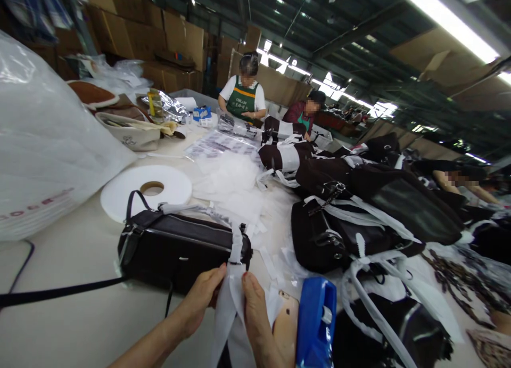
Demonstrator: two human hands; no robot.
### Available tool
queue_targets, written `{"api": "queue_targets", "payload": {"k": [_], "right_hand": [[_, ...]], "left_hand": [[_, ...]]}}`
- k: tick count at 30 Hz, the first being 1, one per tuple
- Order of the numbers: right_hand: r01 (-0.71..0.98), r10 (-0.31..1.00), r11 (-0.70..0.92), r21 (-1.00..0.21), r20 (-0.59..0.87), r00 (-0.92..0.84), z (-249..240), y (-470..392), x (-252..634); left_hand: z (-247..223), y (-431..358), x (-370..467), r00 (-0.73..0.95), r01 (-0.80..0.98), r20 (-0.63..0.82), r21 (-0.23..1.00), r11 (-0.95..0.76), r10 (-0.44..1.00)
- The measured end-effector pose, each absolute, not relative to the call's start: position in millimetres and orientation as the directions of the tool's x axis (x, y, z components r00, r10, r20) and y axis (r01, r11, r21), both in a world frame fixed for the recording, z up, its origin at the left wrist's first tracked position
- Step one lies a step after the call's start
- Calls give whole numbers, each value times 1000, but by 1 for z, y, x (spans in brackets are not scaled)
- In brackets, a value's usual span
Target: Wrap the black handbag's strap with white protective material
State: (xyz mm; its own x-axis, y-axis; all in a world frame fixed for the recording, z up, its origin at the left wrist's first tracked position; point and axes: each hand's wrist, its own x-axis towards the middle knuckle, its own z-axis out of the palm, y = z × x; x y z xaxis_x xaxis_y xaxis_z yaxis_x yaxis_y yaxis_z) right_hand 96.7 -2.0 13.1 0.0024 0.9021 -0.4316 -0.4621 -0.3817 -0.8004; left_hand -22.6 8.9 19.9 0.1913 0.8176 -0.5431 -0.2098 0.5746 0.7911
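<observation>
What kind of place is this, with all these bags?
Probably a handbag factory's packing area: dark handbags wrapped in white strips are heaped on a long worktable, cardboard boxes are stacked behind, and an aproned worker sits at the far end.

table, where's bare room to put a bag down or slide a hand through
Bare table lies left of the hands, bordered by the black handbag, its black strap and the big plastic sack. Right of the left hand and right hand it is crowded: white strips, piled dark bags, blue tape dispenser.

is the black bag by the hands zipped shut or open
Shut: the black bag lies on its side, its zip line closed along the top, no opening showing.
</observation>
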Motion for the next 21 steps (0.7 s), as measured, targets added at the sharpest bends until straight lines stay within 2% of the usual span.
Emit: {"api": "queue_targets", "payload": {"k": [3,5,9,12,14,17,19,21], "right_hand": [[-372,903,-411,-832,-427,-45,13,-29,106],[-363,904,-413,-835,-425,-52,9,-47,110],[-389,897,-417,-821,-441,-31,-5,-70,108],[-363,892,-404,-840,-449,47,-19,-77,102],[-368,895,-382,-848,-439,81,-28,-79,97],[-401,896,-379,-834,-440,68,-38,-80,87],[-432,903,-358,-828,-424,63,-40,-79,81],[-461,914,-333,-822,-402,56,-38,-77,78]], "left_hand": [[13,-19,-31,351,-293,-609,650,701,712],[6,-38,-32,376,-307,-624,614,727,685],[-3,-62,-26,316,-320,-598,664,676,737],[-4,-66,-18,227,-310,-548,743,594,805],[-4,-67,-14,147,-232,-521,808,542,841],[-4,-66,-13,3,-9,-453,891,453,892],[-4,-66,-13,-21,86,-415,905,416,909],[-2,-66,-14,27,73,-400,915,398,916]]}}
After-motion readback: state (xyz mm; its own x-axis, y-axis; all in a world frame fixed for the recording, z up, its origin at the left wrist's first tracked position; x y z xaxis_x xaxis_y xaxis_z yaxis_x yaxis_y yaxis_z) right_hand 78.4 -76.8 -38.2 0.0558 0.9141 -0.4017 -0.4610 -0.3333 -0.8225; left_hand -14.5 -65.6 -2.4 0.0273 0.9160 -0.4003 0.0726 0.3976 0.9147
